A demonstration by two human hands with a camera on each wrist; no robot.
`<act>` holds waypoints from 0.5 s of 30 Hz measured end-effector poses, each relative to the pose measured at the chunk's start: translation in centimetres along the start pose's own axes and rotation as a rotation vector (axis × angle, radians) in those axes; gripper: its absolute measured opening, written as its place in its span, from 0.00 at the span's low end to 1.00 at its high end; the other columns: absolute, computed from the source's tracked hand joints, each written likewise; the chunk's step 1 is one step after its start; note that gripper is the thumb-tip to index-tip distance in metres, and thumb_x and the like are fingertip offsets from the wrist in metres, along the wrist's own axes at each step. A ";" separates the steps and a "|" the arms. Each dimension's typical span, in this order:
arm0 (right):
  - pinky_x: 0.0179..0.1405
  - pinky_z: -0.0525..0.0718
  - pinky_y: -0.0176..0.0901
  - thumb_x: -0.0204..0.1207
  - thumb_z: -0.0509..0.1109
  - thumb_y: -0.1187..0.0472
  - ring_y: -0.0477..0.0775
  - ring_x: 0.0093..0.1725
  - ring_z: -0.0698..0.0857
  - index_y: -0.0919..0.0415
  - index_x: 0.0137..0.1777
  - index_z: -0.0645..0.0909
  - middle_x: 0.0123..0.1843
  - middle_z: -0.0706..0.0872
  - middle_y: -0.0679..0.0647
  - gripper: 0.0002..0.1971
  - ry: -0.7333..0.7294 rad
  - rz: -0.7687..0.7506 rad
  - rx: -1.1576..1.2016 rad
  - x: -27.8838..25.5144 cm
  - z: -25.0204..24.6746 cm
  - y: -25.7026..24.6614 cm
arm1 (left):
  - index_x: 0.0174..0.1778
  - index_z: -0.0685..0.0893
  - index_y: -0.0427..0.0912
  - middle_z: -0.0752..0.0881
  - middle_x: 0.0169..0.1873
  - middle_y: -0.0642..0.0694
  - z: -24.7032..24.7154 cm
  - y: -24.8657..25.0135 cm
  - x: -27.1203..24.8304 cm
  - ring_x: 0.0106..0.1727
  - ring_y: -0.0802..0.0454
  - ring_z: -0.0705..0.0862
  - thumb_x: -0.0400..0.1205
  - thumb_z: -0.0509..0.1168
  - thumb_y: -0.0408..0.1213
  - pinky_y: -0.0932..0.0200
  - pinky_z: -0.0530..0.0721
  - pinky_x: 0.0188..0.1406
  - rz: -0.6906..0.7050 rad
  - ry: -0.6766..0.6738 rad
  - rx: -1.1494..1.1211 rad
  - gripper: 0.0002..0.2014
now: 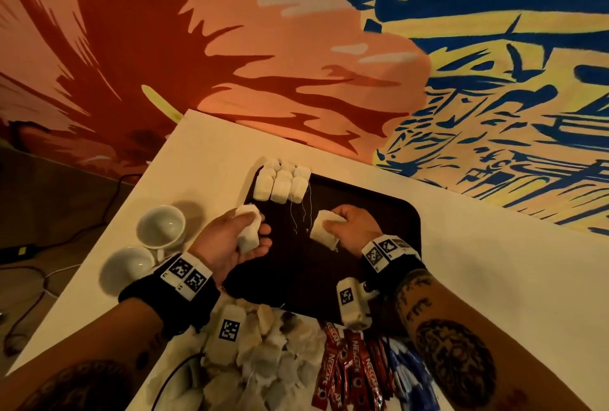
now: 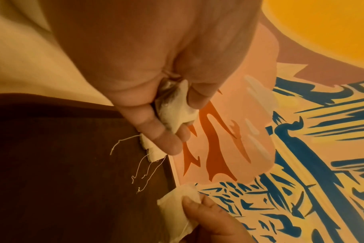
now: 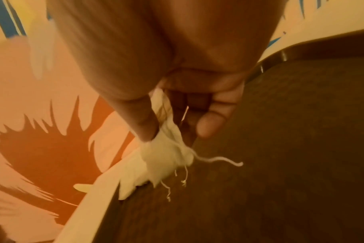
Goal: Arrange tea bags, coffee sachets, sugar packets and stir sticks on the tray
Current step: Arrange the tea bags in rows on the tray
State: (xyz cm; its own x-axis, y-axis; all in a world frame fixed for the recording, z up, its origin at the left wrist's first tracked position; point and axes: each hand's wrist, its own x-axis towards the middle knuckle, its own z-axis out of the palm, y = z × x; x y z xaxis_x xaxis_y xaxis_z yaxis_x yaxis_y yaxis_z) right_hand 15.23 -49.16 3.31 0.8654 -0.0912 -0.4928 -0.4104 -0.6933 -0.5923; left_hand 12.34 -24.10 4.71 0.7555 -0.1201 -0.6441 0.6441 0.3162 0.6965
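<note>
"NESCAFE" is printed in white letters along several slim red coffee sachets (image 1: 349, 374) lying on the white desk (image 1: 494, 278) below the dark tray. Black-and-white square code markers sit on both wristbands (image 1: 186, 273); they carry no readable words.

White table (image 1: 461, 265), rectangular, pale top, standing against a painted surface. Two white cups (image 1: 160, 227) and (image 1: 127, 267), lying near the table's left edge, just beside each other. Painted mural (image 1: 230, 48) behind and around the table: orange and dark red flame-like shapes on the left, blue brush strokes on yellow on the right, pale cloud forms between. Dark cables (image 1: 29, 275) on the floor at far left.
</note>
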 end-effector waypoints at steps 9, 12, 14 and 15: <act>0.41 0.79 0.40 0.78 0.75 0.49 0.50 0.48 0.85 0.50 0.52 0.84 0.50 0.86 0.49 0.08 -0.064 0.020 -0.254 6.2 0.3 -0.6 | 0.60 0.83 0.44 0.93 0.51 0.46 -0.7 0.6 3.5 0.52 0.46 0.91 0.88 0.62 0.42 0.45 0.88 0.56 0.037 0.004 0.211 0.09; 0.44 0.77 0.39 0.78 0.75 0.49 0.51 0.51 0.85 0.51 0.55 0.87 0.51 0.87 0.49 0.10 -0.002 0.058 -0.243 8.1 0.5 -1.1 | 0.60 0.83 0.44 0.93 0.50 0.45 -1.1 0.7 4.4 0.50 0.44 0.91 0.88 0.62 0.42 0.44 0.87 0.56 0.021 0.023 0.204 0.09; 0.45 0.78 0.40 0.78 0.75 0.48 0.51 0.49 0.85 0.50 0.53 0.87 0.52 0.89 0.50 0.09 0.033 0.078 -0.281 9.3 0.4 -1.4 | 0.59 0.83 0.43 0.93 0.49 0.45 -1.3 0.8 4.9 0.48 0.45 0.91 0.88 0.62 0.41 0.44 0.87 0.56 0.014 0.030 0.207 0.09; 0.45 0.78 0.40 0.78 0.74 0.49 0.51 0.48 0.84 0.50 0.52 0.87 0.53 0.89 0.51 0.08 0.049 0.081 -0.293 9.8 0.3 -1.6 | 0.59 0.83 0.43 0.93 0.49 0.45 -1.4 0.9 5.0 0.47 0.46 0.91 0.88 0.62 0.41 0.45 0.87 0.55 0.011 0.033 0.211 0.09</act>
State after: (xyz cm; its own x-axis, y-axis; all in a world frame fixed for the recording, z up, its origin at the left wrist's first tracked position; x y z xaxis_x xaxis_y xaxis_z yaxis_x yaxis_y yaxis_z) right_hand 24.28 -48.74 -0.79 0.8489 -0.1844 -0.4953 -0.3848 -0.8581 -0.3400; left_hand 16.51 -23.11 1.64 0.7602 -0.0858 -0.6440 0.6496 0.1123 0.7519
